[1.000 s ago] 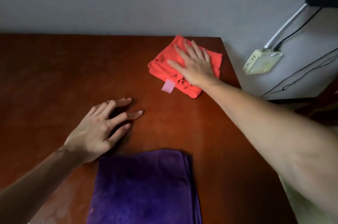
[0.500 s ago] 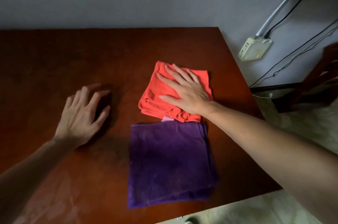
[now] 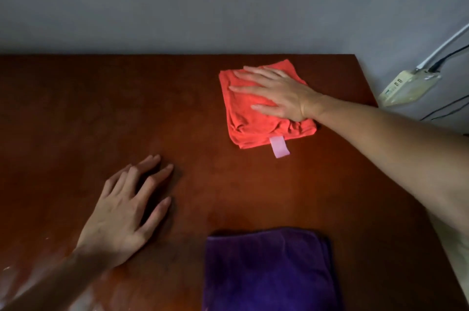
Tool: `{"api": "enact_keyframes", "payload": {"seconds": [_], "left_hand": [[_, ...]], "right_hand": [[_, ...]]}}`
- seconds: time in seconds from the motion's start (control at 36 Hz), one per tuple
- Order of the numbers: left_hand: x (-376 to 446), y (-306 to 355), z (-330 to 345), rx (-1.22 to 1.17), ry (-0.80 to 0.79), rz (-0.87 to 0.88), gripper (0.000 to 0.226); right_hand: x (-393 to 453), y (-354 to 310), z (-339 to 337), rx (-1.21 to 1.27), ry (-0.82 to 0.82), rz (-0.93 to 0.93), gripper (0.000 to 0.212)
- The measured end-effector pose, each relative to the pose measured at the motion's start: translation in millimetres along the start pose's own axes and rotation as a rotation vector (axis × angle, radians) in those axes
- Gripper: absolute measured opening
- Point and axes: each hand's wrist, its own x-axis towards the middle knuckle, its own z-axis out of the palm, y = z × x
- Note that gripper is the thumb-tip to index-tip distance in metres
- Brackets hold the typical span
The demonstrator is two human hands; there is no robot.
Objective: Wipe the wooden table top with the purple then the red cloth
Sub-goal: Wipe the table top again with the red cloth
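Note:
The folded red cloth point(image 3: 253, 130) lies on the far right part of the dark wooden table top point(image 3: 101, 107), a pink tag point(image 3: 279, 147) sticking out of its near edge. My right hand point(image 3: 276, 93) presses flat on it, palm down, fingers spread and pointing left. The folded purple cloth point(image 3: 269, 272) rests at the near edge of the table, untouched, cut off by the bottom of the view. My left hand point(image 3: 127, 211) lies flat on the bare wood, left of the purple cloth, holding nothing.
A grey wall runs along the table's far edge. Beyond the right edge, a white power strip point(image 3: 408, 86) with cables hangs against the wall. Pale smears show on the wood at the near left corner point(image 3: 22, 282).
My right hand pulled the red cloth from the far right corner down to the purple cloth, then pushed it away again toward the far right. My left hand stayed flat on the wood.

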Motion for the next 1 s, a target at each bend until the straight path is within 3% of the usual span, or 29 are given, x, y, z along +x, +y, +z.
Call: {"api": "enact_keyframes", "payload": {"seconds": [0.14, 0.28, 0.42, 0.53, 0.69, 0.81, 1.0], "left_hand": [[2, -2, 2, -0.016, 0.027, 0.012, 0.058], [1, -4, 4, -0.011, 0.059, 0.029, 0.058], [0, -4, 6, 0.009, 0.09, 0.037, 0.059], [-2, -4, 7, 0.014, 0.116, 0.046, 0.058], [-4, -3, 5, -0.088, 0.262, 0.051, 0.044], [-20, -3, -1, -0.1, 0.427, -0.038, 0.031], [-59, -68, -22, 0.036, 0.305, -0.04, 0.04]], "right_hand": [[36, 30, -3, -0.009, 0.001, 0.075, 0.064], [46, 31, -3, 0.08, 0.035, 0.293, 0.07], [47, -7, 5, 0.123, 0.147, 0.557, 0.082], [44, -58, 12, 0.154, 0.17, 0.7, 0.073], [17, -168, 21, 0.125, 0.161, 0.628, 0.085], [0, -226, 30, 0.092, 0.163, 0.554, 0.087], [-9, -238, 31, 0.081, 0.128, 0.421, 0.086]]}}
